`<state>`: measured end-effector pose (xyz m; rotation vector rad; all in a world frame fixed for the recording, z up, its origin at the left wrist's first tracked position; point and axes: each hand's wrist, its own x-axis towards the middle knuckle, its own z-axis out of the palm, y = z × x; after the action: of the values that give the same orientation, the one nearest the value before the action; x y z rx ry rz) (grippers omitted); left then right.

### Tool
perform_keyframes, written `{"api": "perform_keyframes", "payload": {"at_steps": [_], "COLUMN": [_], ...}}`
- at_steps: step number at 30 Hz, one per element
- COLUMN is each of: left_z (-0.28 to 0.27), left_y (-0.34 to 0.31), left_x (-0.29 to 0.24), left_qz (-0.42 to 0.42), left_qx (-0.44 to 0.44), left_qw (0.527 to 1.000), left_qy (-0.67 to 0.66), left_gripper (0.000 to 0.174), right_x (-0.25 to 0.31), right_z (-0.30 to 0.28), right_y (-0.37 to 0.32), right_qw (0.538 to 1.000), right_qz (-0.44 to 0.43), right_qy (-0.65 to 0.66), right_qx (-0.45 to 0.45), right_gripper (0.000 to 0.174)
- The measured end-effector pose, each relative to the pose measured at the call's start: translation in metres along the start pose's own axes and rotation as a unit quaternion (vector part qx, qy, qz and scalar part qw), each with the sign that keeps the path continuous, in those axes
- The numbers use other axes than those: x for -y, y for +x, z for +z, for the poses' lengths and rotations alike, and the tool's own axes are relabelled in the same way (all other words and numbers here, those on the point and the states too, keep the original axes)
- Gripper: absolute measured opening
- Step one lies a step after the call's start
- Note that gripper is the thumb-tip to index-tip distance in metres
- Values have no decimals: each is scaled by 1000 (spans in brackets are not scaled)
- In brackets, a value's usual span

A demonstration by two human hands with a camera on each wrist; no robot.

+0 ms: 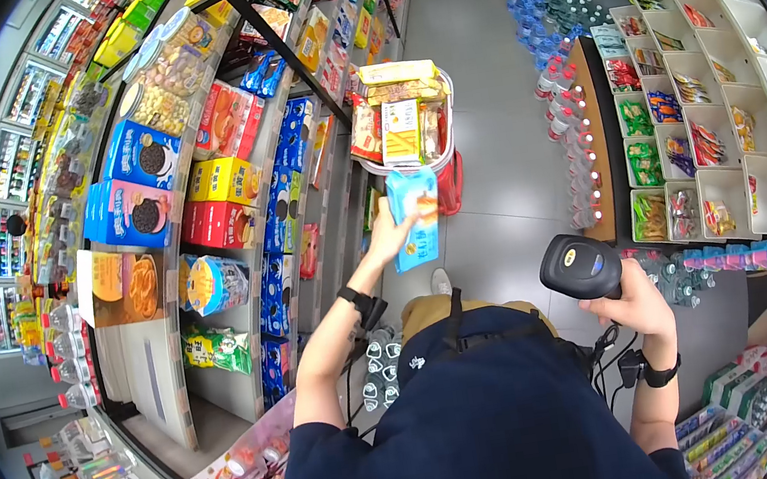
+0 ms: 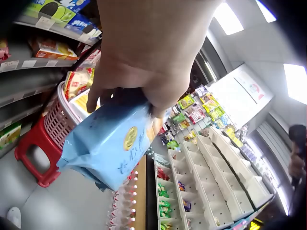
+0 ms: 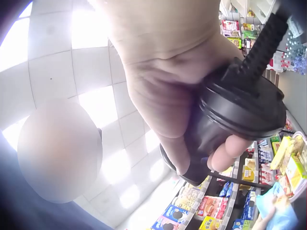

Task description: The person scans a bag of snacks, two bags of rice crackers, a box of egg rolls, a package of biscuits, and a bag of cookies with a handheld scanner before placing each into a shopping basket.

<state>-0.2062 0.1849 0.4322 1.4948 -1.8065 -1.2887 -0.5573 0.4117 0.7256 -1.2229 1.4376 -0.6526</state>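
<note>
My left hand grips a light blue snack bag by one end, fingers and thumb wrapped over it. In the left wrist view the bag hangs below the hand, its sealed end pointing away. Just beyond it, a pink-white basket heaped with packaged snacks sits on a red stool. A black handheld barcode scanner is in my right hand, raised off to the right. In the right wrist view, fingers curl around the scanner's handle, and a coiled cable leaves its base.
Shelves with boxed cookies and other snacks line the left side. At right, white bins hold small packets, beside a row of red-capped bottles. Bottles also stand on the floor by my left side. Grey tiled aisle runs ahead.
</note>
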Motion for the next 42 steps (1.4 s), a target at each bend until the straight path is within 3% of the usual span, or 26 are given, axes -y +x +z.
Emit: {"api": "perform_keyframes", "payload": {"at_steps": [2,3,4,7,8,10,13,14,15,17,18,19,20,21,23,25,28,31,37,40,42], "left_z": [5,3,-2,-16,-18,-22,-24,-26,-24,-27,-29,-26,-24,-25,-26,-14,-6,1,-6,-3,-3], "left_y": [42,54,64,100,106,118,157,181,189,217,220,247,263,265,273,292,305,318,314,324,325], "left_x": [46,44,44,53,49,39,48,64,62,67,52,81,89,76,75,95,113,138,111,128,136], "left_qz": [-44,-69,-138,-159,-160,-143,-190,-182,-175,-141,-135,-109,-120,-131,-116,-121,-141,-126,-78,-53,-78], "left_qx": [-4,-8,15,153,155,92,47,92,39,34,-12,17,-18,-52,-33,-103,-112,-137,-183,-209,-209], "left_qw": [991,976,949,885,884,922,916,913,921,921,928,926,935,942,954,969,971,975,979,976,967], "left_qy": [-130,-208,-283,-410,-412,-349,-349,-353,-345,-361,-348,-361,-334,-306,-275,-189,-159,-122,-35,12,126], "left_gripper": [67,67,71,76,76,74,73,73,64,45,39,40,51,64,73,69,56,59,59,60,60], "right_x": [-9,-11,-12,-21,-24,-24,-28,-27,-26,-25,-21,-20,-19,-19,-20,-20,-20,-20,-20,-20,-21], "right_z": [2,5,7,15,17,25,34,38,41,48,52,55,58,60,65,70,74,76,82,85,87], "right_y": [-1,-2,-4,-4,-4,-1,4,6,8,12,15,17,19,19,21,23,27,32,36,36,35], "right_qw": [999,999,996,990,988,981,971,969,968,965,962,960,958,955,951,942,939,938,936,933,932], "right_qz": [27,31,51,75,87,100,120,131,135,144,150,155,164,173,182,204,213,222,240,249,255], "right_qy": [16,14,37,66,75,103,135,130,131,125,129,130,132,135,143,153,156,151,137,134,130], "right_qx": [-27,-29,-59,-95,-104,-132,-159,-161,-164,-178,-189,-193,-195,-197,-203,-218,-220,-220,-217,-221,-223], "right_gripper": [23,23,22,20,20,18,18,17,17,16,16,16,16,16,16,17,18,18,19,19,19]}}
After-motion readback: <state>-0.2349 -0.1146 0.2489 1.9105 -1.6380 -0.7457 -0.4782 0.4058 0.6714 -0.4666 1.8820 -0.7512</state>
